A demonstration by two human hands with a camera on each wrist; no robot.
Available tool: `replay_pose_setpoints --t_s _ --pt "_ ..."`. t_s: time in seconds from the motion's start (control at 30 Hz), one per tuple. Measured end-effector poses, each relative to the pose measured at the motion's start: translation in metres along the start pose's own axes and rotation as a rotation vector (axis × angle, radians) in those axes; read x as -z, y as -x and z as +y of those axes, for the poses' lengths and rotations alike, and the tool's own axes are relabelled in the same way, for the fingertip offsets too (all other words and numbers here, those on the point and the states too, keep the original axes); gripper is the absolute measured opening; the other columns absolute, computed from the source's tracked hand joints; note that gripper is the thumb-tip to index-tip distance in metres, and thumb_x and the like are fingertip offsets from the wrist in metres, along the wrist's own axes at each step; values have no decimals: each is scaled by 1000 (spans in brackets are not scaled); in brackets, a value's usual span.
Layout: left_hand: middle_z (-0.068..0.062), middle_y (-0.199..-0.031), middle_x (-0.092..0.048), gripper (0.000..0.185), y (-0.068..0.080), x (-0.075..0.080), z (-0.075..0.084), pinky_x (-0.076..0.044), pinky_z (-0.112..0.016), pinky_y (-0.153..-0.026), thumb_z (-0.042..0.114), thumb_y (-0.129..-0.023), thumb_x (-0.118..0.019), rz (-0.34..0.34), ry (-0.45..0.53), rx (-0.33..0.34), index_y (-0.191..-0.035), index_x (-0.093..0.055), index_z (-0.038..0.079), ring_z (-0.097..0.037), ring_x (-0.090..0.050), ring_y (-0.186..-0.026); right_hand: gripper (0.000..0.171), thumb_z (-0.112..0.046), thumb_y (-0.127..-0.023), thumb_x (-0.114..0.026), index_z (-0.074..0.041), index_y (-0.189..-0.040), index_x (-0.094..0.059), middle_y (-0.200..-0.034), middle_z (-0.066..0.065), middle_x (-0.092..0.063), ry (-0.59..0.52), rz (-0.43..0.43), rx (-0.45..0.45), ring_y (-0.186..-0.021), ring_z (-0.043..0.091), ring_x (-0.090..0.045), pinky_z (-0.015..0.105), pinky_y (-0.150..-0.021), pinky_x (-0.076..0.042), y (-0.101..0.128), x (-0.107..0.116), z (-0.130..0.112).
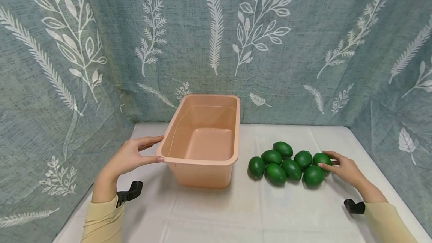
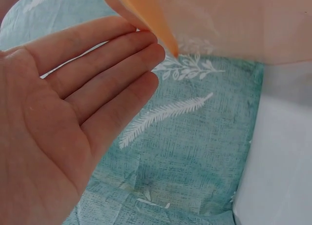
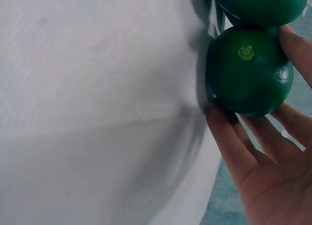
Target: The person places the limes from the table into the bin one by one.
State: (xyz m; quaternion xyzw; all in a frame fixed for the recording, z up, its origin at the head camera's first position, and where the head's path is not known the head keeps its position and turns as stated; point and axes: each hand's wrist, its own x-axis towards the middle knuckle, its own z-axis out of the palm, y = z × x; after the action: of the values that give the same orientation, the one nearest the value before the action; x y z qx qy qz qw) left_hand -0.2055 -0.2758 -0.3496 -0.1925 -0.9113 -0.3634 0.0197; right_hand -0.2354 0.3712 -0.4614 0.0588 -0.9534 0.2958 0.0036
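The left hand (image 1: 129,156) rests against the near left corner of the pink tub (image 1: 202,140). Its fingers are straight and its thumb lies on the rim, so it touches the tub and steadies it but does not squeeze it. In the left wrist view the fingertips (image 2: 146,49) sit right at the tub's corner edge, with the leafy cloth (image 2: 195,137) behind them.

The right hand (image 1: 344,168) is on the far right of the pile of green limes (image 1: 287,164). Its fingers curl around the end lime (image 1: 322,159), the one farthest right in the pile. The right wrist view shows this lime (image 3: 249,71) up close, with its small stem button facing the camera, fingers under it and one finger on its far side. The hold looks light (the lime seems to sit on the white cloth (image 1: 236,213), touching the lime next to it).

I think this is the grab step: one lime is being taken while the tub is kept in place. The tub is empty, so no lime is in it yet.

The next move needs a firmer pinch, a lift up and clear of the other limes so none roll off, then a carry left, past the pile, over the tub's right wall.
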Motion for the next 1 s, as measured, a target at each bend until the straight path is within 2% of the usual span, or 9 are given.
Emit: replay_pose_setpoints --t_s 0.33,0.53,1.0 --pt "-4 -135 -56 64 -2 0 1 -44 -51 -105 43 -78 -76 -11 26 30 -134 -56 21 -36 -46 -129 70 -44 -90 -63 3 -139 -43 -135 34 -44 -35 -13 -30 -112 49 -54 50 -82 -56 0 3 0" --pt "-5 -135 -56 64 -2 0 1 -44 -51 -105 41 -78 -77 -12 27 25 -134 -56 19 -36 -46 -129 70 -44 -89 -63 1 -140 -44 -137 33 -43 -48 -12 -39 -113 49 -53 50 -81 -56 1 5 0" --pt "-4 -133 -58 63 -2 0 0 -46 -49 -103 40 -78 -77 -2 21 13 -133 -57 20 -34 -49 -128 71 -45 -89 -63 -2 -142 -42 -139 32 -42 -74 -2 -24 -115 50 -52 56 -84 -53 -1 29 -24"
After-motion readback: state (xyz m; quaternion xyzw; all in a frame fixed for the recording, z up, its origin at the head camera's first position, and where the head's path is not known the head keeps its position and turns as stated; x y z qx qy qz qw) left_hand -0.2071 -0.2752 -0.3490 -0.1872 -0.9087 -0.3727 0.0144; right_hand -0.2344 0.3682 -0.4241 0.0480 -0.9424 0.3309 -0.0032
